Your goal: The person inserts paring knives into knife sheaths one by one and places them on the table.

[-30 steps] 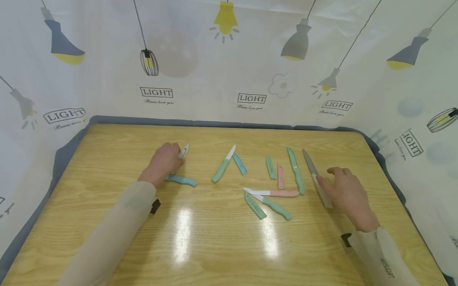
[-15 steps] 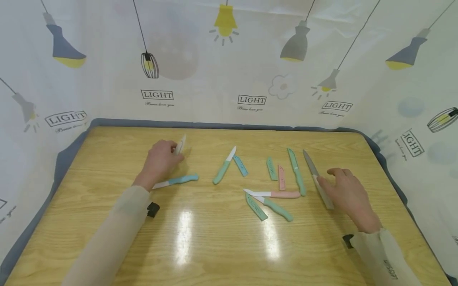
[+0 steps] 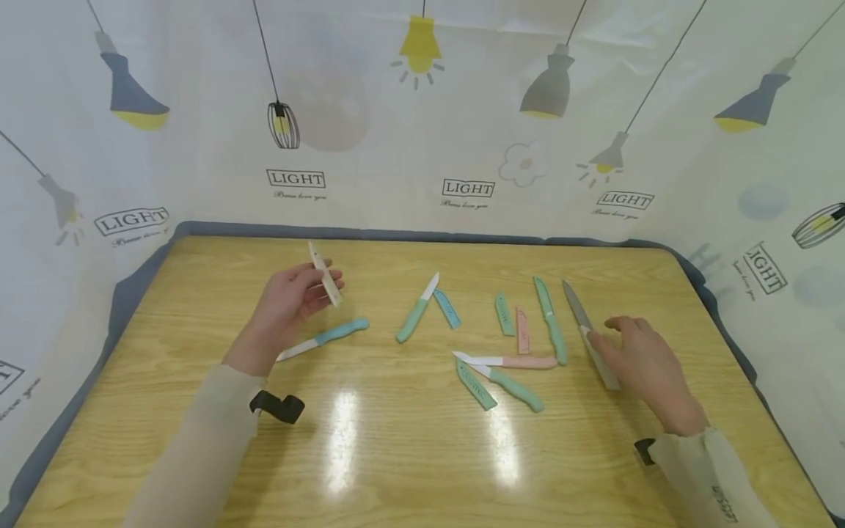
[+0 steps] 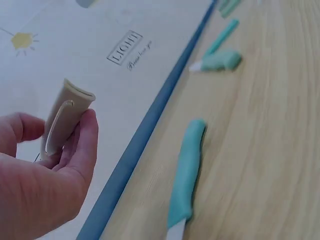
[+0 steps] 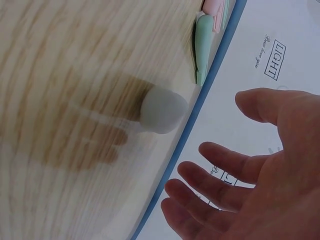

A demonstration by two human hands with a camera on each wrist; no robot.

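Observation:
My left hand (image 3: 280,312) holds a cream knife sheath (image 3: 325,275) above the table, pinched between thumb and fingers. In the left wrist view the sheath (image 4: 65,117) shows its open end and a raised clip-like strip. Below that hand lies a blue-handled knife (image 3: 342,331) with a white blade. My right hand (image 3: 647,370) hovers at the right with fingers spread and slightly bent, holding nothing. Beside its thumb is a knife with a white handle (image 3: 599,359) and a grey blade. The right wrist view shows the handle's rounded end (image 5: 162,111) apart from the fingers.
On the wooden table (image 3: 409,455) lie a green-handled knife (image 3: 414,319), a blue sheath (image 3: 447,309), green (image 3: 505,315) and pink (image 3: 523,331) sheaths, and a long green knife (image 3: 551,319). A pink-handled knife (image 3: 528,362) crosses another green-handled knife (image 3: 515,389) near a green sheath (image 3: 477,386).
My left hand has lifted the cream sheath, drawn back slightly left and turned it, uncovering the blue-handled knife, which has shifted and turned a little. My right hand stays almost still.

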